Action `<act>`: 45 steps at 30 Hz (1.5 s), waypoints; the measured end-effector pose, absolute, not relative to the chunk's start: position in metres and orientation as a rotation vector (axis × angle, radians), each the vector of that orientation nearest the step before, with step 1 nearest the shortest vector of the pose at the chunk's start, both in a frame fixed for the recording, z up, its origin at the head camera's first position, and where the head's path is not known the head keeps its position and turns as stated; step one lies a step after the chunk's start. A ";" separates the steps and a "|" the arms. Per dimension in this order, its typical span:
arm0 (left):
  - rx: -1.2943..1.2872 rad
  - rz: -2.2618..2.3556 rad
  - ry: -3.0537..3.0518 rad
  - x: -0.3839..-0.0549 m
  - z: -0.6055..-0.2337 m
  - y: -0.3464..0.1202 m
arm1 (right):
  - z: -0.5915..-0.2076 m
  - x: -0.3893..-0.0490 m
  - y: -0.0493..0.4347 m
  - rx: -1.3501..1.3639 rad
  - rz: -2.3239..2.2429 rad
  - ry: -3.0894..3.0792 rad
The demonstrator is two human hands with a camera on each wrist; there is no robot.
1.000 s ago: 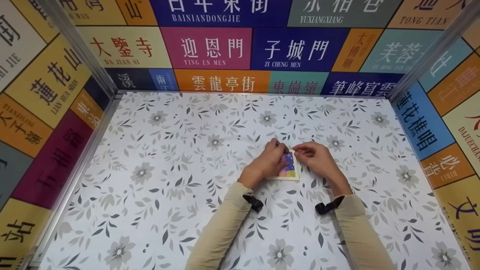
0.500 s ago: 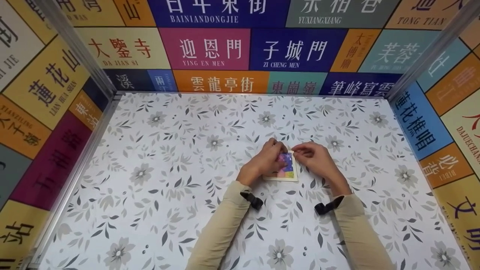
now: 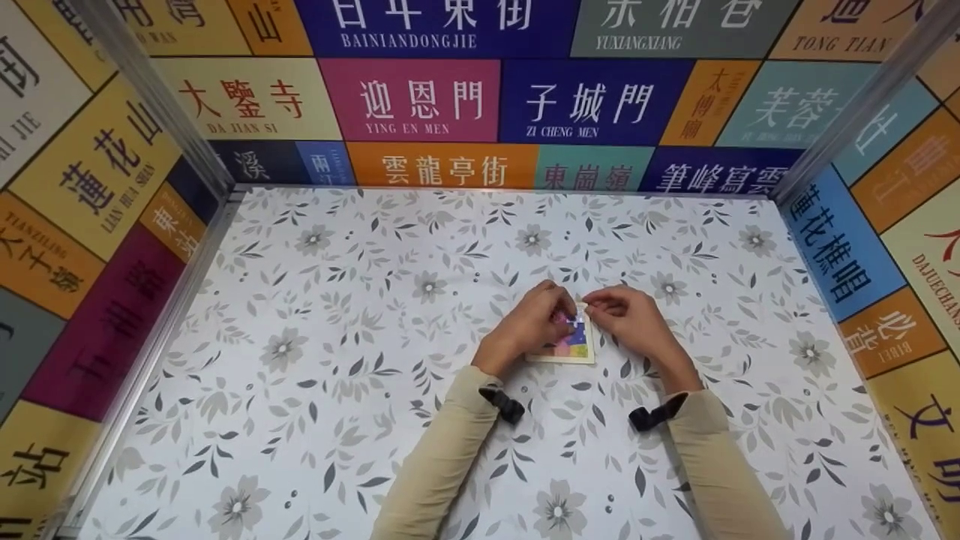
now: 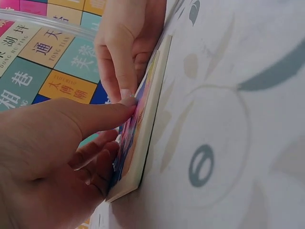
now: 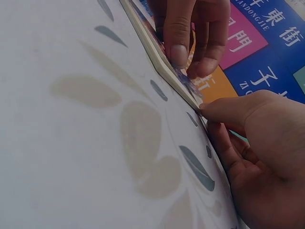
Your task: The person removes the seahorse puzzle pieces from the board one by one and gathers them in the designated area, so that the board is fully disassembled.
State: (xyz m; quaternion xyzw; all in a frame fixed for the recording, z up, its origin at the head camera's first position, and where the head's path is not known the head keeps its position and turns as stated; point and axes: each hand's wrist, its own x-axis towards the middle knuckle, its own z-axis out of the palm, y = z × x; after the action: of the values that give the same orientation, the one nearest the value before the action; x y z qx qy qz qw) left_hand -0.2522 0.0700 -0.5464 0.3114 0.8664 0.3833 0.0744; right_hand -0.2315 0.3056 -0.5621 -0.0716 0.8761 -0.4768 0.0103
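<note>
A small flat picture board [image 3: 577, 351] with a cream border and a blue, pink, orange and yellow picture lies on the patterned tabletop. My left hand [image 3: 529, 322] covers much of its left and far part. In the left wrist view, that thumb [image 4: 107, 114] reaches across the picture and the other fingers curl at its far side. My right hand [image 3: 630, 315] holds the far right corner between thumb and curled fingers. The right wrist view shows this thumb [image 5: 228, 110] right at the cream edge. A light patch shows on the picture by the left fingertips.
White tabletop [image 3: 337, 420] with grey flowers and leaves spreads all round the board. Colourful panels with printed characters [image 3: 420, 97] stand at the back and both sides. Each wrist carries a small black camera, the left one [image 3: 510, 409] by the beige sleeve.
My left hand has shifted slightly left and nearer, its fingertips moving over the picture. A light patch now shows in the blue part. The right hand has stayed at the corner.
</note>
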 end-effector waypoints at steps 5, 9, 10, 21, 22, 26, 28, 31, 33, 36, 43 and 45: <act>0.946 1.178 2.580 -0.252 -0.542 0.070 | -0.563 -0.231 0.305 -0.211 -1.476 2.744; 0.959 1.183 2.580 -0.253 -0.542 0.071 | -0.563 -0.231 0.303 -0.207 -1.487 2.746; 0.959 1.180 2.582 -0.253 -0.542 0.071 | -0.564 -0.232 0.303 -0.205 -1.494 2.743; 0.983 1.093 2.661 -0.250 -0.539 0.071 | -0.562 -0.231 0.304 -0.218 -1.491 2.727; 0.994 1.096 2.663 -0.250 -0.539 0.071 | -0.562 -0.232 0.304 -0.219 -1.499 2.721; 1.037 1.095 2.668 -0.250 -0.538 0.071 | -0.562 -0.232 0.305 -0.229 -1.519 2.714; 1.047 1.093 2.661 -0.250 -0.539 0.071 | -0.563 -0.232 0.306 -0.229 -1.515 2.719; 1.038 1.081 2.658 -0.250 -0.541 0.072 | -0.563 -0.231 0.306 -0.219 -1.508 2.726; 1.017 1.075 2.667 -0.249 -0.541 0.073 | -0.563 -0.230 0.305 -0.212 -1.514 2.727; 0.976 1.058 2.691 -0.248 -0.541 0.074 | -0.556 -0.226 0.301 -0.197 -1.513 2.726; 0.931 1.023 2.729 -0.246 -0.540 0.074 | -0.543 -0.220 0.294 -0.241 -1.489 2.723; 0.930 1.029 2.733 -0.247 -0.540 0.073 | -0.551 -0.224 0.297 -0.238 -1.482 2.710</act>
State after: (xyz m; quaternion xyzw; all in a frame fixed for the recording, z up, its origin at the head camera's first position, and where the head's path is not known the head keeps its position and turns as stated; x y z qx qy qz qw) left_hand -0.2468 0.0730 -0.5405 0.3031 0.8911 0.3354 0.0387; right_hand -0.2241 0.2970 -0.5514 -0.0767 0.8746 -0.4783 0.0218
